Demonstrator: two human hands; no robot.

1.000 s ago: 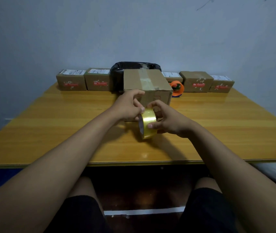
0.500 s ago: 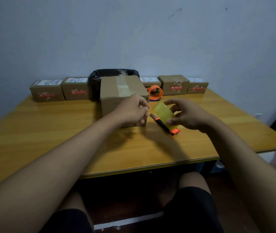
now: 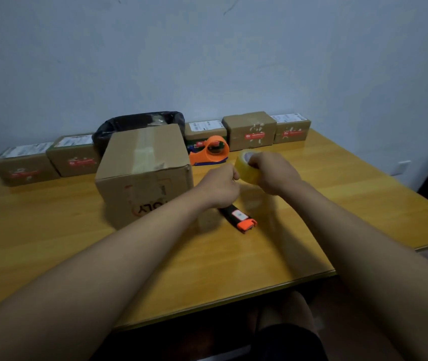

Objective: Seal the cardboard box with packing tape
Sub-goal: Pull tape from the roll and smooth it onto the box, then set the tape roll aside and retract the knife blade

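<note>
A brown cardboard box (image 3: 144, 175) stands on the wooden table (image 3: 51, 243), its top flaps closed under a strip of clear tape. To its right my right hand (image 3: 273, 173) holds a yellowish roll of packing tape (image 3: 245, 165) above the table. My left hand (image 3: 220, 186) is closed beside the roll, pinching at its edge where the tape end lies; the end itself is too small to see. Both hands hover right of the box, not touching it.
A black and orange utility knife (image 3: 239, 217) lies on the table under my hands. An orange tape dispenser (image 3: 211, 151) sits behind them. Several small labelled boxes (image 3: 249, 130) and a black bag-lined bin (image 3: 140, 123) line the wall. The table's right edge is near.
My view swung left, so the box now sits left of centre. My hands lifted the tape roll up and away from the box front, to its right side.
</note>
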